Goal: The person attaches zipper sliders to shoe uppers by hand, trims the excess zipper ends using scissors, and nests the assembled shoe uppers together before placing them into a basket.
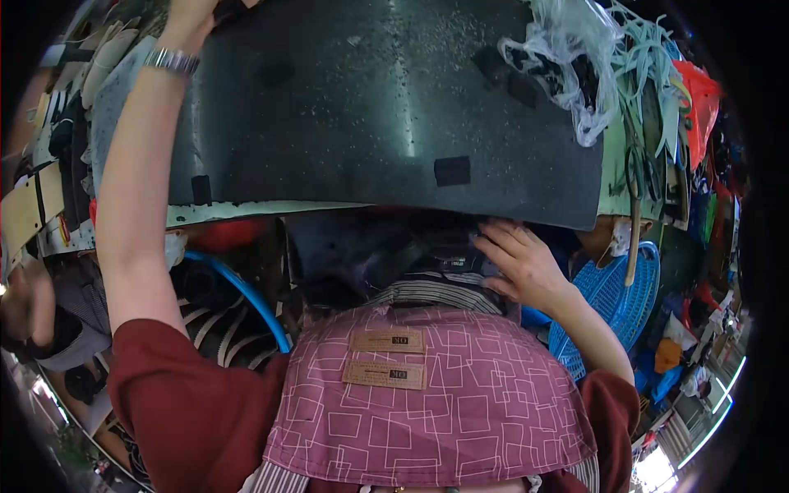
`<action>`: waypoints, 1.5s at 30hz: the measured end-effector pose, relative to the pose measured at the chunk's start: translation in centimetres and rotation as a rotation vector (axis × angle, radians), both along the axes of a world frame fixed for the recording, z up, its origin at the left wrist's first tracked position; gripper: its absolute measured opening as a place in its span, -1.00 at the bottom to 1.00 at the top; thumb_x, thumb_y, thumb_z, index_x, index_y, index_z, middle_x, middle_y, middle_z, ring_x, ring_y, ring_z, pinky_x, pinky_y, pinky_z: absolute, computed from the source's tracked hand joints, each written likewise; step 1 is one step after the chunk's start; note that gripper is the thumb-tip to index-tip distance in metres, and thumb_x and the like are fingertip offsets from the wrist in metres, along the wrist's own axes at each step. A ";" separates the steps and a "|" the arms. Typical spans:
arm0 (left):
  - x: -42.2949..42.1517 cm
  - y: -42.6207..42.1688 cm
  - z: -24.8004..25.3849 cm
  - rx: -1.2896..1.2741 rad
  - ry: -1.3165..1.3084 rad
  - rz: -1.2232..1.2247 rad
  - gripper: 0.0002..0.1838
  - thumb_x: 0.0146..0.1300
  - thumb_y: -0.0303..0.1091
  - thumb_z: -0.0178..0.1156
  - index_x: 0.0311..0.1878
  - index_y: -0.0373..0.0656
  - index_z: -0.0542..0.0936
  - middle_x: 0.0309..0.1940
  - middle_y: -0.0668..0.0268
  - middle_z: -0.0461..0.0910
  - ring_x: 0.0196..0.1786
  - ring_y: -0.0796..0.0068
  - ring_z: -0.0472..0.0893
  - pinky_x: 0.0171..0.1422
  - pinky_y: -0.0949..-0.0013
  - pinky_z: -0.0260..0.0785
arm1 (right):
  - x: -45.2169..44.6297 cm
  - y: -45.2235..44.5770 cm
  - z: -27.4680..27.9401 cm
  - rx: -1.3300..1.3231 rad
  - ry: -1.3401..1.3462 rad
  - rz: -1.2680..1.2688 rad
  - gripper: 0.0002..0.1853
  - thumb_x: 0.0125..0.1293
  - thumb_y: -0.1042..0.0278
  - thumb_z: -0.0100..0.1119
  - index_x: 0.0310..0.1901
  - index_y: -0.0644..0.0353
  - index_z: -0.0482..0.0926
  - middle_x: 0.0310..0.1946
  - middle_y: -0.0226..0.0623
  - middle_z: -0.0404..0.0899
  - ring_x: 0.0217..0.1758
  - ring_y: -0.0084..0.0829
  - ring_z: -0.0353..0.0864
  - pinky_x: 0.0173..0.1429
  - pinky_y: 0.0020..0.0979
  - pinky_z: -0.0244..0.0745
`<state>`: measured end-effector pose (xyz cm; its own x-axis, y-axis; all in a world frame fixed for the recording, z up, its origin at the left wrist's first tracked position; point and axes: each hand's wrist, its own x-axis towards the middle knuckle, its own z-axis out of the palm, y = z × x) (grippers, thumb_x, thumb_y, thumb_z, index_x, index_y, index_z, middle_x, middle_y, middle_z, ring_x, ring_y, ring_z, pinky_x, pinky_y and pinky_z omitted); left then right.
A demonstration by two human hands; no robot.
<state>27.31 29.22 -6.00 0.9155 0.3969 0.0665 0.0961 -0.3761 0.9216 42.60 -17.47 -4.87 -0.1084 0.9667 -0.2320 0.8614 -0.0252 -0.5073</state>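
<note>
My left hand (194, 15) reaches to the far left of the dark tabletop (329, 123), a metal-banded watch (171, 61) on its wrist. Its fingers are cut off by the upper frame edge. A small dark piece (233, 10) shows right beside it, and whether the hand grips it cannot be made out. Under the table's near edge, my right hand (523, 264) has its fingers stretched out, next to dark material (353, 255) above my lap. A patterned maroon apron (477, 411) covers my front.
Crumpled clear plastic bags (567, 49) and pale green straps (645, 49) sit at the table's right end. Small black patches (452, 171) lie on the top. A blue plastic basket (612, 296) stands below right. Another person's arm (37, 304) shows at the left edge.
</note>
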 end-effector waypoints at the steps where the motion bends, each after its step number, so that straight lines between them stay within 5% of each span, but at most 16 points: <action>1: -2.1 -3.2 2.0 0.072 -0.009 -0.017 -0.63 0.08 -0.33 0.19 -0.04 -0.24 0.45 -0.16 0.30 0.51 -0.07 0.50 0.46 0.07 0.45 0.26 | -0.2 0.0 -1.0 0.000 -0.090 0.024 -0.35 -0.12 0.23 0.31 0.07 0.23 0.36 0.11 -0.10 0.31 0.23 -0.13 0.24 0.26 -0.19 0.15; 4: -3.6 -14.9 8.4 0.304 -0.056 -0.051 -0.57 0.03 -0.29 0.23 -0.02 -0.25 0.44 -0.13 0.27 0.51 -0.04 0.44 0.47 0.10 0.42 0.25 | -0.6 -0.4 -4.3 -0.037 -0.205 0.017 -0.28 -0.02 0.09 0.23 0.18 0.19 0.26 0.19 -0.08 0.21 0.30 -0.12 0.12 0.34 -0.11 -0.03; 5: -4.3 -18.4 8.5 0.365 0.094 -0.480 -0.57 -0.03 -0.30 0.25 -0.07 -0.25 0.47 -0.15 0.19 0.52 -0.10 0.30 0.51 0.02 0.29 0.34 | -0.4 -0.3 -4.9 -0.037 -0.202 0.020 -0.28 -0.02 0.09 0.23 0.18 0.19 0.26 0.19 -0.08 0.21 0.30 -0.12 0.12 0.34 -0.11 -0.03; 9: -9.3 -25.6 0.9 0.659 0.290 -0.634 -0.53 -0.03 -0.32 0.22 0.00 -0.25 0.44 -0.23 0.12 0.55 -0.15 0.19 0.53 -0.02 0.26 0.37 | 0.0 0.9 -5.3 -0.029 -0.190 0.046 -0.30 0.07 -0.04 0.13 0.19 0.20 0.25 0.17 -0.05 0.23 0.27 -0.12 0.15 0.32 -0.11 -0.02; 13: -7.2 -24.0 2.1 -0.226 0.545 -0.279 -0.80 0.13 -0.43 0.10 -0.17 -0.22 0.55 -0.57 0.28 0.56 -0.48 0.56 0.49 -0.29 0.46 0.34 | -1.4 1.5 -5.4 0.233 -0.299 -0.035 -0.39 0.04 0.10 0.15 0.12 0.23 0.33 -0.03 -0.10 0.43 0.08 -0.12 0.39 0.18 -0.18 0.25; 16: -6.8 -22.5 9.9 -0.404 0.563 -0.260 -0.83 0.15 -0.46 0.09 -0.22 -0.32 0.54 -0.54 0.38 0.55 -0.43 0.76 0.41 -0.29 0.56 0.31 | 0.0 1.5 0.0 0.104 0.025 0.036 -0.48 -0.02 0.27 0.14 0.04 0.25 0.40 -0.27 -0.20 0.55 -0.18 -0.17 0.56 -0.07 -0.26 0.45; 18: -7.2 -21.8 14.3 -0.323 0.532 -0.324 -0.82 0.01 -0.50 0.11 -0.27 -0.26 0.57 -0.44 0.31 0.59 -0.34 0.54 0.57 -0.20 0.52 0.38 | -0.3 1.4 6.7 0.235 -0.028 0.082 -0.54 -0.13 0.41 0.11 -0.07 0.25 0.48 -0.42 -0.28 0.58 -0.39 -0.28 0.59 -0.29 -0.37 0.49; 22: -6.2 -22.3 20.3 0.398 0.371 -0.429 -0.80 -0.14 -0.43 0.19 -0.37 -0.26 0.55 -0.42 0.20 0.56 -0.30 0.34 0.58 -0.09 0.36 0.39 | -0.8 3.8 10.3 0.739 -0.562 0.026 -0.63 -0.15 0.41 0.07 -0.19 0.21 0.54 -0.22 -0.25 0.53 -0.28 -0.40 0.50 -0.29 -0.44 0.36; 24: -4.2 -23.4 20.5 1.387 0.186 -0.323 -0.78 -0.29 -0.39 0.14 -0.48 -0.27 0.51 -0.47 0.22 0.50 -0.25 0.27 0.53 0.03 0.22 0.33 | -1.3 6.5 8.4 0.772 -0.595 0.002 -0.62 -0.09 0.38 0.06 -0.14 0.18 0.52 -0.11 -0.25 0.47 -0.14 -0.41 0.42 -0.15 -0.45 0.28; 25: -3.2 -23.3 18.0 1.404 0.053 -0.255 -0.81 -0.36 -0.38 0.06 -0.57 -0.25 0.45 -0.49 0.25 0.43 -0.19 0.22 0.46 0.10 0.11 0.26 | -2.2 7.5 7.1 0.710 -0.545 0.001 -0.61 -0.08 0.37 0.07 -0.11 0.18 0.51 -0.11 -0.26 0.47 -0.14 -0.41 0.42 -0.14 -0.46 0.28; 29: 1.4 -20.7 9.2 0.862 -0.243 -0.742 -0.90 -0.25 -0.44 0.08 -0.60 -0.21 0.40 -0.48 0.27 0.38 -0.13 0.22 0.42 0.08 0.16 0.28 | -2.0 9.6 2.4 0.340 0.036 0.080 -0.53 0.01 0.32 0.17 0.00 0.28 0.42 -0.11 -0.21 0.47 -0.10 -0.34 0.45 -0.04 -0.41 0.37; 31: 2.4 -20.9 6.5 0.452 -0.305 -0.755 -0.92 -0.22 -0.55 0.12 -0.58 -0.21 0.42 -0.36 0.24 0.42 -0.07 0.16 0.41 0.08 0.16 0.28 | -0.6 10.1 2.8 0.060 0.964 -0.388 -0.51 0.14 0.33 0.13 0.10 0.32 0.31 -0.11 -0.20 0.48 -0.11 -0.38 0.50 -0.02 -0.42 0.42; 33: 3.4 -21.5 5.2 0.433 -0.361 -0.710 -0.91 -0.21 -0.60 0.12 -0.58 -0.21 0.43 -0.28 0.22 0.42 -0.02 0.13 0.39 0.08 0.16 0.28 | 0.5 10.9 2.1 -0.068 1.397 -0.888 -0.57 0.29 0.36 -0.06 0.17 0.29 0.23 -0.17 -0.31 0.50 -0.16 -0.50 0.53 -0.09 -0.52 0.46; 37: 4.9 -22.5 3.1 0.384 -0.481 -0.561 -0.70 -0.14 -0.62 0.15 -0.25 -0.16 0.47 0.03 0.11 0.35 0.20 -0.02 0.23 0.21 0.08 0.15 | 0.6 11.9 0.7 0.152 1.456 -0.891 -0.71 0.27 0.43 -0.07 0.01 0.30 0.37 -0.23 -0.36 0.52 -0.21 -0.57 0.51 -0.22 -0.59 0.43; 39: 5.7 -22.9 3.4 0.429 -0.436 -0.352 -0.44 -0.04 -0.49 0.20 0.11 -0.13 0.31 0.14 0.08 0.28 0.29 -0.02 0.14 0.32 -0.01 -0.04 | -0.1 12.2 1.1 0.436 1.078 -0.795 -0.76 0.22 0.50 -0.02 -0.06 0.32 0.42 -0.27 -0.37 0.53 -0.25 -0.65 0.46 -0.25 -0.60 0.39; 45: 6.4 -21.0 2.1 0.376 -0.179 -0.112 -0.76 0.04 -0.45 0.19 -0.17 -0.19 0.54 -0.29 0.29 0.48 -0.15 0.31 0.45 0.01 0.34 0.28 | -0.5 10.9 0.4 0.343 0.919 -0.798 -0.63 0.23 0.46 0.05 0.09 0.26 0.38 -0.38 -0.36 0.53 -0.39 -0.68 0.43 -0.28 -0.59 0.39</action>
<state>33.73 8.24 -3.87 0.9124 0.2135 0.3493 -0.1133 -0.6881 0.7167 42.12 -6.59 -4.44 0.5436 0.8326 -0.1064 -0.0053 -0.1233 -0.9924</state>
